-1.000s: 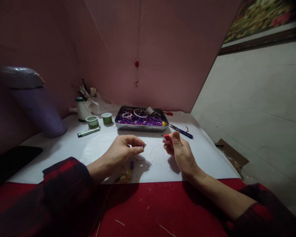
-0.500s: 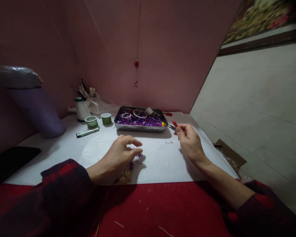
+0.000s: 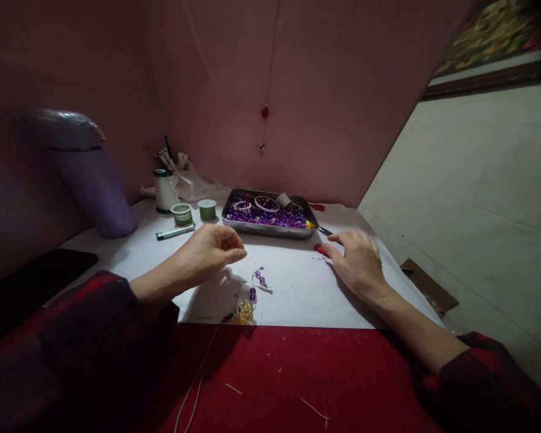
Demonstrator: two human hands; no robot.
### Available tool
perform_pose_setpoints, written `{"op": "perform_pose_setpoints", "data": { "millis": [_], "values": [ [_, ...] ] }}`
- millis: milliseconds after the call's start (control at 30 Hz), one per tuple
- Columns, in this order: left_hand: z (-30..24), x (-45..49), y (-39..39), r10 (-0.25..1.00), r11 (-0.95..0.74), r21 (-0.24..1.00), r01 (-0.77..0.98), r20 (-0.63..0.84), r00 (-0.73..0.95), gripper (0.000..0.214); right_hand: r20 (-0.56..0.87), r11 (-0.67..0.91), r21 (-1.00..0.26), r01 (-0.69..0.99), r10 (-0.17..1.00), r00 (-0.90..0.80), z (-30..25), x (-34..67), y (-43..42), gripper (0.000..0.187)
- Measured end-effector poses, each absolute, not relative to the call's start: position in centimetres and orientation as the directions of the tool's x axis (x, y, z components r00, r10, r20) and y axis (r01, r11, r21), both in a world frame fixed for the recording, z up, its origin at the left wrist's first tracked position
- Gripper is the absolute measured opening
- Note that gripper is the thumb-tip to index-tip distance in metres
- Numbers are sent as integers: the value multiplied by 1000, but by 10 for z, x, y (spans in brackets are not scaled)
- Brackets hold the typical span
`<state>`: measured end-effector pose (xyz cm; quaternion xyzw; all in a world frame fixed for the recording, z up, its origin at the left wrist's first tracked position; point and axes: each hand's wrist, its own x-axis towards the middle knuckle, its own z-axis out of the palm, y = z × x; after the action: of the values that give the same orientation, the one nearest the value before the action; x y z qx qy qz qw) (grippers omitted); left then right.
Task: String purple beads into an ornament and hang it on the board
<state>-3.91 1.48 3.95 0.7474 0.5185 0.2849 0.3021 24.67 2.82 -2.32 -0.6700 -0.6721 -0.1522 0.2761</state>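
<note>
My left hand (image 3: 207,251) hovers over the white sheet (image 3: 293,297), thumb and fingertips pinched together; whatever is between them is too small to see. Just right of it, a short beaded piece with purple beads (image 3: 260,278) lies on the sheet, and a yellowish bead cluster (image 3: 244,311) sits at the sheet's near edge. My right hand (image 3: 358,260) rests palm down on the sheet. Its fingertips are on a small red object (image 3: 319,248) lying on the paper. Behind both hands stands a metal tray (image 3: 267,232) full of purple beads.
Two green spools (image 3: 181,213) (image 3: 206,208), a white bottle (image 3: 165,189) and a green pen (image 3: 175,231) stand at the back left, beside a purple flask (image 3: 90,174). Scissor tips (image 3: 325,230) show by the tray. A red cloth (image 3: 297,373) covers the near edge; a cardboard box (image 3: 428,285) is right.
My left hand let the beaded piece down onto the sheet and lifted away to the left. My right hand carried the red object to the right and lowered it to the paper.
</note>
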Motion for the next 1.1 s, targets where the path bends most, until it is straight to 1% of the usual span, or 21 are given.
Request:
{"op": "perform_pose_setpoints", "data": {
  "millis": [100, 167, 267, 333, 367, 467, 567, 633, 700, 733, 800, 867, 933, 1000, 1100],
  "values": [
    [43, -48, -3, 935, -238, 718, 654, -12, 353, 19, 671, 119, -146, 982, 741, 10, -18, 243, 23, 23],
    [40, -56, -17, 909, -251, 674, 695, -84, 409, 22, 719, 132, -133, 982, 695, 5, -14, 243, 21, 22],
    [27, -66, -39, 878, -284, 613, 737, -143, 457, 25, 775, 123, -142, 982, 631, 33, -9, 246, 21, 21],
    [17, -70, -52, 895, -293, 548, 783, -132, 427, 27, 804, 121, -161, 980, 592, 59, -5, 249, 22, 20],
    [12, -71, -57, 909, -306, 506, 807, -98, 406, 25, 817, 125, -168, 978, 573, 68, -3, 249, 21, 20],
    [3, -69, -68, 924, -332, 401, 854, -43, 380, 15, 855, 152, -166, 974, 514, 65, 3, 251, 20, 18],
    [1, -66, -72, 923, -336, 352, 874, -61, 379, 14, 879, 195, -152, 969, 474, 43, 8, 250, 18, 17],
    [4, -65, -71, 925, -334, 344, 877, -60, 376, 14, 881, 233, -157, 960, 472, 29, 9, 248, 16, 17],
    [11, -64, -70, 931, -309, 388, 868, -64, 360, 13, 876, 292, -174, 940, 482, 13, 10, 244, 15, 16],
    [16, -64, -69, 932, -287, 437, 852, -78, 354, 12, 870, 335, -186, 924, 494, -4, 11, 241, 13, 16],
    [26, -62, -66, 919, -225, 587, 777, -138, 370, 9, 842, 433, -217, 875, 537, -57, 13, 232, 9, 15],
    [36, -58, -62, 880, -120, 771, 625, -209, 426, 7, 792, 518, -254, 817, 597, -132, 17, 220, 2, 14],
    [44, -53, -56, 846, 28, 894, 447, -259, 466, 13, 745, 579, -285, 764, 635, -203, 22, 207, -6, 13],
    [51, -48, -50, 839, 140, 938, 316, -282, 465, 20, 698, 624, -326, 710, 665, -264, 27, 196, -15, 12],
    [62, -42, -42, 852, 201, 957, 207, -275, 444, 22, 629, 675, -384, 630, 691, -356, 33, 186, -27, 10]
  ]
}}
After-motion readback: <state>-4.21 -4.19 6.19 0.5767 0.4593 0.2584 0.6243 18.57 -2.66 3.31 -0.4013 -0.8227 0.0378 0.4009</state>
